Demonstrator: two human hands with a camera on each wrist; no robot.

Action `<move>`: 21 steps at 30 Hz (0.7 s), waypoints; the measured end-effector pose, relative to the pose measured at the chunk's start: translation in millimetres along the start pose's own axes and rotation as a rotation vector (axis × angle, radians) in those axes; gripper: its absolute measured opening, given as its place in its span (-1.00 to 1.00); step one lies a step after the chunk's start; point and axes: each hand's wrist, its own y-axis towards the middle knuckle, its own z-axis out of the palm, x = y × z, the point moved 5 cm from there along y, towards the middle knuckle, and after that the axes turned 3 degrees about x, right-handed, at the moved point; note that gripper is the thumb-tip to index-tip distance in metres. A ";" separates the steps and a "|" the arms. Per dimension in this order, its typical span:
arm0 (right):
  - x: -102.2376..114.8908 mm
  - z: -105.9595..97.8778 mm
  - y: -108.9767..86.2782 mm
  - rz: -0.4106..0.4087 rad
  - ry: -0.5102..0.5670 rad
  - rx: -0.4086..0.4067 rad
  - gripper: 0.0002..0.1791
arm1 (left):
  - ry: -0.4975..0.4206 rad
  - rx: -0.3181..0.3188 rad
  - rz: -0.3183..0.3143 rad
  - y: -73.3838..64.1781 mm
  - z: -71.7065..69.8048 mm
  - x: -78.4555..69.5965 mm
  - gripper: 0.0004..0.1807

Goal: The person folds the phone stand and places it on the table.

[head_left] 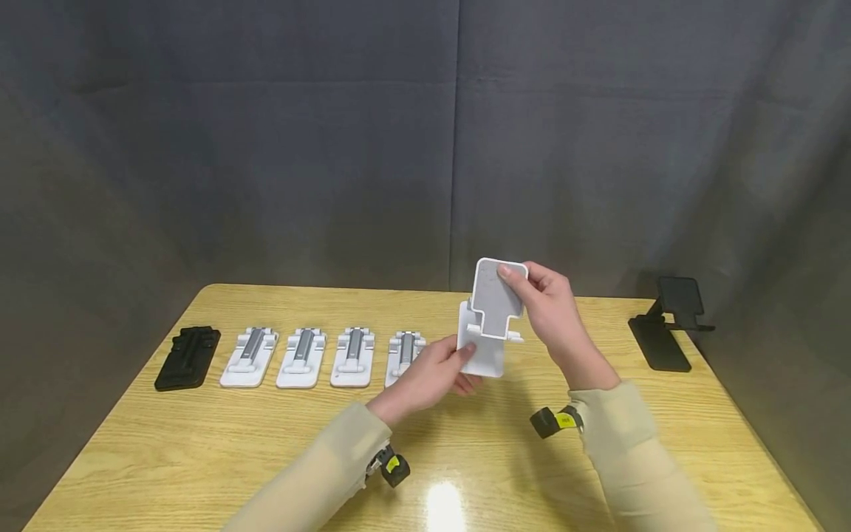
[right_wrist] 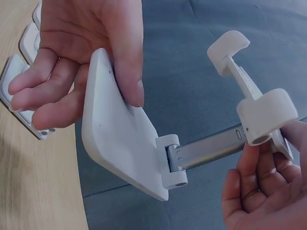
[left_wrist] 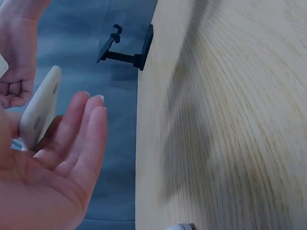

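Above the table, both hands hold a white phone stand (head_left: 490, 360), its grey-padded upper plate (head_left: 495, 292) raised from the base. My left hand (head_left: 428, 377) pinches the flat base between thumb and fingers. With thumb on the pad and fingers behind, my right hand (head_left: 553, 314) grips the upper plate near its top edge. In the right wrist view a silver arm (right_wrist: 208, 149) joins the hinge on the base (right_wrist: 124, 139) to the plate with its two white lips (right_wrist: 268, 115). Part of the base is hidden behind the left fingers in the left wrist view.
Several folded white phone stands (head_left: 299, 358) lie in a row on the wooden table (head_left: 266, 451), beside a folded black one (head_left: 188, 358) at the left end. An unfolded black phone stand (head_left: 665, 343) stands at the right. A dark curtain (head_left: 319, 148) hangs behind.
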 end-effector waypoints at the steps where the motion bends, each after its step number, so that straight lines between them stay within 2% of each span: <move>1: -0.1 1.0 0.1 0.003 -0.002 0.006 -0.55 | -0.033 0.005 -0.006 0.3 0.4 0.7 -0.59; 7: 0.8 4.4 -1.1 -0.003 -0.041 0.026 -0.53 | -0.186 0.024 -0.021 1.5 -0.6 1.8 -0.59; 13: -0.2 7.1 -1.6 -0.018 -0.072 0.057 -0.50 | -0.236 0.025 -0.014 0.8 -4.3 1.6 -0.58; 21: -6.3 17.7 -2.5 -0.024 -0.034 0.241 -0.45 | -0.276 0.007 -0.023 0.6 -9.4 2.1 -0.56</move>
